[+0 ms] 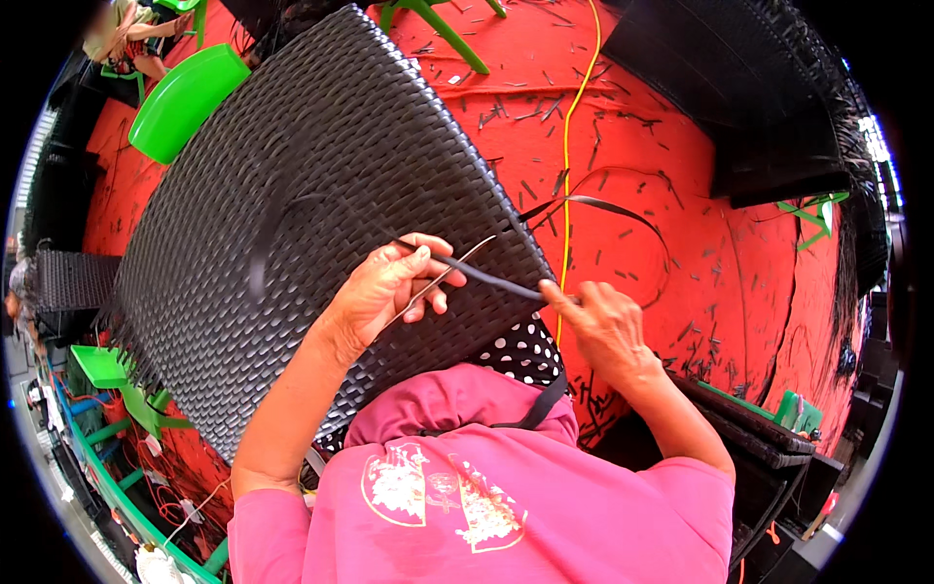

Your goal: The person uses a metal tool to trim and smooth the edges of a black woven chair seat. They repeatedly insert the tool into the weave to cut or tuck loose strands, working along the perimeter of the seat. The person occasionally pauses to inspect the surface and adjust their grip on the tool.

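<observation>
I saw the big curved black woven-rattan panel (292, 224) propped over the red floor (642, 195); left hand (389, 287) pinched a thin metal tool (438, 280), right hand (603, 326) pinched the flat black plastic strand (496, 282) between them; strand could slip or kink if tension dropped

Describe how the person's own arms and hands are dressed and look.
Both forearms are bare, and the left hand and right hand wear no gloves. Short sleeves of a pink printed t-shirt end above the elbows. No rings or wristbands can be made out.
</observation>
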A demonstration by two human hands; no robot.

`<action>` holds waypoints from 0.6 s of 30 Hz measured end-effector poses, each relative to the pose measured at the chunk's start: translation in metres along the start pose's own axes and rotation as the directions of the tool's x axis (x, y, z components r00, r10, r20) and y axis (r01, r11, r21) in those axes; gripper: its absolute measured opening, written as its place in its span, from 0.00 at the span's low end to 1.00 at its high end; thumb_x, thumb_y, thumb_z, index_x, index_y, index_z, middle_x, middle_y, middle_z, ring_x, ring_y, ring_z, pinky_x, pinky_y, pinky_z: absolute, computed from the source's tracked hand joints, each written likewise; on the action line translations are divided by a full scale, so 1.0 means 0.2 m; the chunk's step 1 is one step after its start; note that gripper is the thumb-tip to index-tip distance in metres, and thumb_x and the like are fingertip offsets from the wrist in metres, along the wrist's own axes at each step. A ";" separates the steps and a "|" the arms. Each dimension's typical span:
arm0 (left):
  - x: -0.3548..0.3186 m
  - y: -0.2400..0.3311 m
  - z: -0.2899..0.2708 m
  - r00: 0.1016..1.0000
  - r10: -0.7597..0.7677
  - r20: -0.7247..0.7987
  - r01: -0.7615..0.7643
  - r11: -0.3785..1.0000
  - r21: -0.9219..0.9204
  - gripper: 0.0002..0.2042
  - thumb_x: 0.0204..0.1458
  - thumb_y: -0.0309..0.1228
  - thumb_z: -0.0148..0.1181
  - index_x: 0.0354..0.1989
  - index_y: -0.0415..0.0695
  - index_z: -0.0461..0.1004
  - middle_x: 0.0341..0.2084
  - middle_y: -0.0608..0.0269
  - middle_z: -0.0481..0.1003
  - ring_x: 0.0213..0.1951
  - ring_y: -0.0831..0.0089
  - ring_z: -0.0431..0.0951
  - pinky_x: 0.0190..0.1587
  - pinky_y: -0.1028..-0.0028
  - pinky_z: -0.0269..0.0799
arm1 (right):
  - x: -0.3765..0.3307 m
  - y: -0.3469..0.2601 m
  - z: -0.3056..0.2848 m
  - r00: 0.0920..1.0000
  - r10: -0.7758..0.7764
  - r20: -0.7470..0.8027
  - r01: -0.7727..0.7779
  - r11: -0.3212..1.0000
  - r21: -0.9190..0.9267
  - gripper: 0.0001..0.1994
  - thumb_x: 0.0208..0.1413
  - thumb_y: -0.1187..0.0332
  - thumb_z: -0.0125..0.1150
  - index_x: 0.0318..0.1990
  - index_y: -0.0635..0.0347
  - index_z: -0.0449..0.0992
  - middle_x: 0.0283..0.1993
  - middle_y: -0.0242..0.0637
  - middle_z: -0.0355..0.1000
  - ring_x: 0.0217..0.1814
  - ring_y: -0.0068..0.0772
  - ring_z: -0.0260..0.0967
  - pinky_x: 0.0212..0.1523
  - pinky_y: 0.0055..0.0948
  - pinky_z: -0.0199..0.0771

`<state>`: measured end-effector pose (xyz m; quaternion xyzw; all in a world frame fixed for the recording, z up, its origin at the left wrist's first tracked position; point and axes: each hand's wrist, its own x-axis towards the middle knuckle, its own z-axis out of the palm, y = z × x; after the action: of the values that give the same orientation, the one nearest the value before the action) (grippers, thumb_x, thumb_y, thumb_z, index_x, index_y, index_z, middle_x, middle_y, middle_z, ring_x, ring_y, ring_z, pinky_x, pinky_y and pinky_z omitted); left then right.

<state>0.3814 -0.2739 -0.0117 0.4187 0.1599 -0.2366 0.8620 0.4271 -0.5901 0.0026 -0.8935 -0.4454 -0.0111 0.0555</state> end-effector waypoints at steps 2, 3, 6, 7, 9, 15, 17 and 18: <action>0.01 -0.01 0.01 1.000 0.007 0.001 -0.007 1.000 -0.024 0.16 0.67 0.39 0.48 0.53 0.41 0.70 0.41 0.44 0.79 0.30 0.67 0.81 0.20 0.79 0.70 | -0.07 0.03 -0.02 0.997 0.047 0.067 -0.046 0.999 -0.013 0.27 0.50 0.75 0.57 0.60 0.45 0.73 0.31 0.35 0.66 0.34 0.36 0.68 0.29 0.35 0.69; 0.01 -0.02 0.01 1.000 0.011 0.002 -0.011 0.999 -0.035 0.16 0.67 0.39 0.48 0.54 0.41 0.69 0.41 0.44 0.79 0.30 0.67 0.81 0.20 0.79 0.70 | -0.10 0.03 -0.02 0.996 0.043 0.083 -0.044 0.999 0.006 0.27 0.50 0.75 0.57 0.61 0.45 0.73 0.33 0.36 0.67 0.35 0.36 0.68 0.31 0.36 0.69; 0.00 -0.05 0.01 0.999 0.040 -0.006 -0.041 0.998 -0.040 0.16 0.67 0.39 0.49 0.55 0.41 0.70 0.41 0.45 0.79 0.29 0.68 0.81 0.20 0.80 0.70 | -0.08 0.03 -0.08 0.972 0.044 0.229 -0.057 0.997 0.049 0.24 0.51 0.72 0.61 0.59 0.53 0.73 0.41 0.38 0.72 0.39 0.42 0.69 0.43 0.42 0.68; 0.00 -0.05 0.02 0.999 0.049 -0.008 -0.049 0.998 -0.038 0.16 0.67 0.39 0.49 0.55 0.41 0.71 0.41 0.45 0.79 0.29 0.68 0.81 0.20 0.81 0.69 | -0.03 0.03 -0.15 0.991 -0.009 0.134 -0.009 0.991 0.133 0.23 0.51 0.72 0.62 0.58 0.55 0.73 0.41 0.39 0.72 0.41 0.43 0.69 0.44 0.43 0.67; 0.01 -0.07 0.03 0.998 0.056 -0.019 -0.056 0.998 -0.014 0.17 0.66 0.39 0.51 0.55 0.40 0.72 0.40 0.48 0.79 0.28 0.72 0.80 0.20 0.82 0.69 | 0.11 0.03 -0.27 0.993 -0.095 -0.069 0.111 0.951 0.288 0.21 0.52 0.71 0.64 0.56 0.60 0.73 0.43 0.41 0.73 0.44 0.45 0.70 0.48 0.44 0.66; 0.00 -0.15 0.00 0.994 0.105 -0.017 -0.104 0.992 0.078 0.11 0.60 0.36 0.59 0.46 0.44 0.75 0.33 0.62 0.79 0.26 0.78 0.77 0.22 0.83 0.67 | 0.73 -0.29 -0.14 0.972 -0.151 -0.178 0.225 0.808 0.545 0.28 0.55 0.68 0.63 0.63 0.67 0.62 0.45 0.51 0.73 0.50 0.56 0.69 0.51 0.44 0.68; 0.01 -0.16 0.07 0.967 0.248 -0.063 -0.242 0.966 0.090 0.08 0.57 0.35 0.60 0.38 0.45 0.75 0.29 0.66 0.77 0.23 0.80 0.75 0.21 0.83 0.64 | 0.93 -0.43 -0.08 0.982 -0.147 -0.116 0.188 0.752 0.632 0.33 0.54 0.70 0.62 0.66 0.69 0.57 0.45 0.54 0.74 0.49 0.59 0.71 0.50 0.46 0.71; 0.00 -0.15 0.12 0.963 0.251 -0.102 -0.230 0.956 0.181 0.08 0.59 0.37 0.60 0.37 0.45 0.76 0.26 0.67 0.77 0.21 0.81 0.73 0.20 0.83 0.61 | 1.03 -0.48 -0.07 0.988 -0.157 -0.014 0.115 0.654 0.748 0.31 0.56 0.72 0.59 0.67 0.69 0.57 0.43 0.51 0.75 0.42 0.49 0.73 0.45 0.42 0.74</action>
<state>0.3675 -0.3089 -0.0168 0.5197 0.1405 -0.1161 0.8347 0.4749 -0.3705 0.0402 -0.7566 -0.4776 0.1911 0.4036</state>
